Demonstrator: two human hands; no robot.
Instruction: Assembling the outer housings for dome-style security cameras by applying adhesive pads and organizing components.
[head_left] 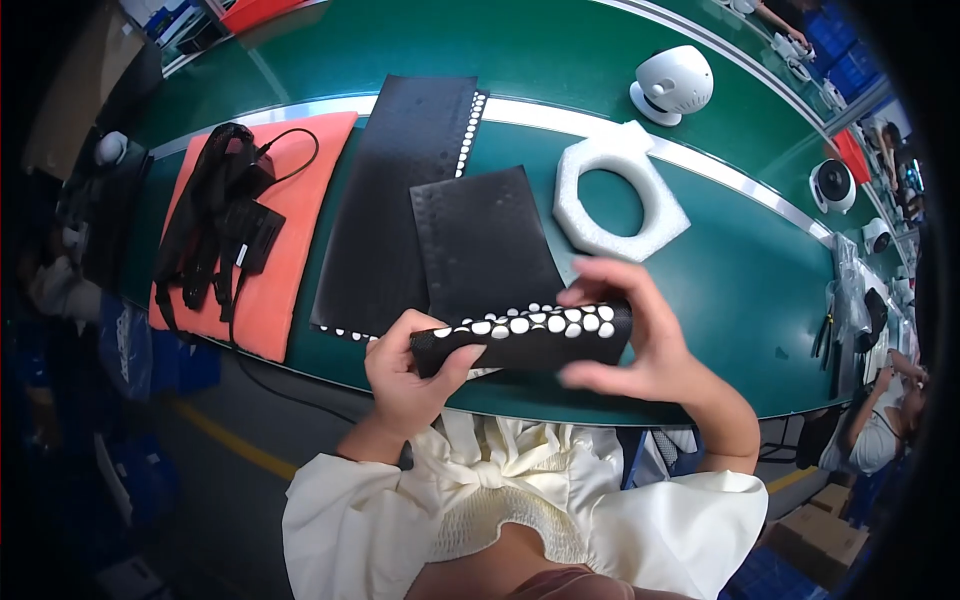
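My left hand (405, 372) is closed on the left end of a bent stack of black sheets (520, 350), its thumb pressed on the near face. White round pads run in rows along the upper edge of this stack. Around its right end, my right hand (655, 345) is spread, thumb in front and fingers above, slightly blurred. Just beyond the stack lies a black rectangular sheet (485, 235), partly over a longer black sheet or pile (390, 200) with white round pads along its edges.
An orange foam sheet (310, 190) on the left carries a black cable bundle with an adapter (250, 235). Right of the sheets lies a white foam ring (570, 200) on the green table (740, 300). A white camera-like device (675, 85) stands farther back. Other people work at the right.
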